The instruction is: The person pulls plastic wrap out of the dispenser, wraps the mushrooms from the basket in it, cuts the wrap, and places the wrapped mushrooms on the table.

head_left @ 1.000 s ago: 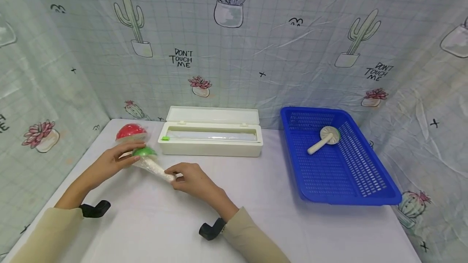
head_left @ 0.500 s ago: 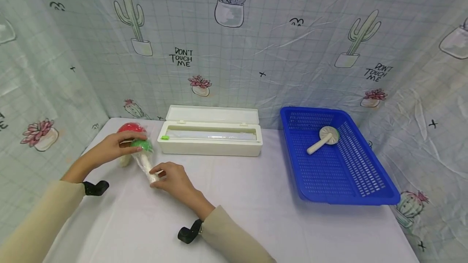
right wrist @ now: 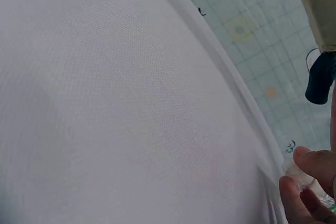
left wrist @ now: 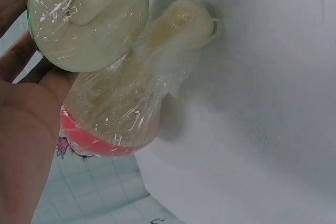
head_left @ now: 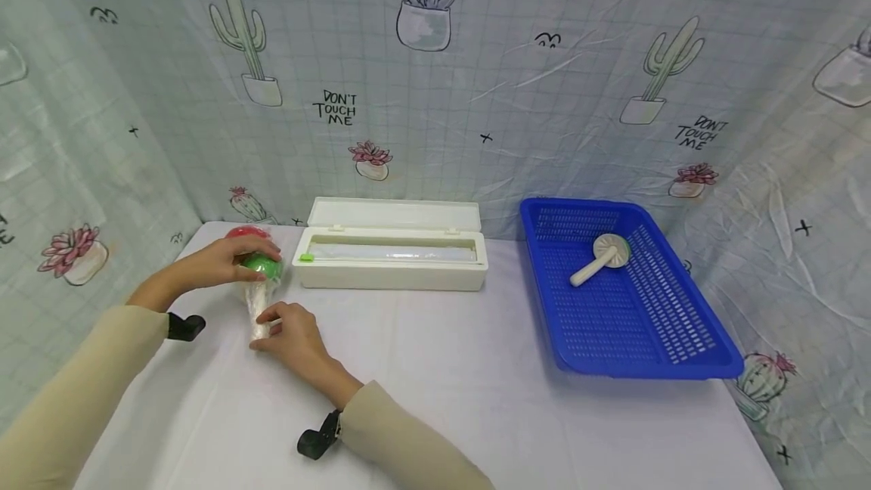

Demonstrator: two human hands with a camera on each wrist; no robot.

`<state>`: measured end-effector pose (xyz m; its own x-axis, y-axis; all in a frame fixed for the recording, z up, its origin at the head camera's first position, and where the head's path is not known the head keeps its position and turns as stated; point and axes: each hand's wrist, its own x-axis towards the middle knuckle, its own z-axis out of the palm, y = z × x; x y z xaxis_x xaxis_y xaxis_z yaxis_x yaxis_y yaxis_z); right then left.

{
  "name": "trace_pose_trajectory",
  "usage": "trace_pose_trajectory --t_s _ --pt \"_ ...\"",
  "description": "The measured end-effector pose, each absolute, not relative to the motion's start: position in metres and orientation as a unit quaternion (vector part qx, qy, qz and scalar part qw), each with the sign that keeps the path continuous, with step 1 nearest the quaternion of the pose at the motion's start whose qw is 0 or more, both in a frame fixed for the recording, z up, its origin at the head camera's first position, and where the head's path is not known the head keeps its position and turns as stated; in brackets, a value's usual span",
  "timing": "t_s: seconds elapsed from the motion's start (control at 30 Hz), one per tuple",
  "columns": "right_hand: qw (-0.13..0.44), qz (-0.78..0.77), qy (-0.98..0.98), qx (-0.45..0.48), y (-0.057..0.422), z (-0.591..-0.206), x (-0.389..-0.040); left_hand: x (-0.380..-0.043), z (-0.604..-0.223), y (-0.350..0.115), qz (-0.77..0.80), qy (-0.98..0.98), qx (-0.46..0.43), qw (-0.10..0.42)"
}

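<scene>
A green-capped toy mushroom (head_left: 264,268), wrapped in clear film, is held between both hands over the table's left side. The left hand (head_left: 214,262) grips its cap from the left, fingers and thumb around the rim. The right hand (head_left: 297,342) pinches the lower end of its pale stem; in the right wrist view only the fingertips (right wrist: 312,166) and a bit of crinkled film show. Just behind lies a red-capped toy mushroom (head_left: 248,232), partly hidden by the left hand. The left wrist view shows film around this red mushroom (left wrist: 113,114) and over the green one's underside (left wrist: 89,30).
A white cling film box (head_left: 391,277) stands at the back middle, lid raised, a roll inside and a green slider on its edge. To the right, a blue basket (head_left: 612,339) holds an unwrapped toy mushroom (head_left: 599,262). Printed cloth walls rise behind the white table (head_left: 476,399).
The right hand has swung left with the stem end, so the green mushroom now stands nearly straight, stem toward the person. The left hand has shifted slightly to the right, covering more of the red mushroom.
</scene>
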<state>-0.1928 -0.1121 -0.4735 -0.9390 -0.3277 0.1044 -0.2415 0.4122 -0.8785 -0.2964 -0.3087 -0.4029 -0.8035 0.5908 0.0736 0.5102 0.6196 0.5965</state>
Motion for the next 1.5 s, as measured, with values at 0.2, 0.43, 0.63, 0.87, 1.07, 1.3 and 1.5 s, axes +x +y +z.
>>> trace_pose_trajectory --t_s 0.2,0.43,0.63,0.87,1.07,1.3,1.5 --pt "0.03 -0.47 0.865 -0.174 -0.12 -0.477 -0.195 -0.296 -0.404 -0.302 0.287 0.903 0.309 0.08" --pt "0.025 -0.441 0.872 -0.21 -0.117 -0.472 -0.203 -0.305 -0.401 -0.298 0.269 0.906 0.31 0.101" --pt "0.021 -0.427 0.876 -0.225 -0.117 -0.472 -0.205 -0.309 -0.402 -0.296 0.257 0.91 0.306 0.109" --pt "0.036 -0.361 0.898 -0.249 -0.106 -0.464 -0.204 -0.302 -0.402 -0.292 0.263 0.907 0.314 0.103" --pt "0.056 -0.314 0.906 -0.279 -0.071 -0.443 -0.203 -0.295 -0.396 -0.29 0.249 0.912 0.319 0.07" --pt "0.048 -0.305 0.901 -0.305 -0.012 -0.422 -0.201 -0.284 -0.385 -0.279 0.242 0.918 0.313 0.015" --pt "0.038 -0.294 0.909 -0.292 0.03 -0.416 -0.199 -0.271 -0.38 -0.259 0.252 0.919 0.304 0.012"
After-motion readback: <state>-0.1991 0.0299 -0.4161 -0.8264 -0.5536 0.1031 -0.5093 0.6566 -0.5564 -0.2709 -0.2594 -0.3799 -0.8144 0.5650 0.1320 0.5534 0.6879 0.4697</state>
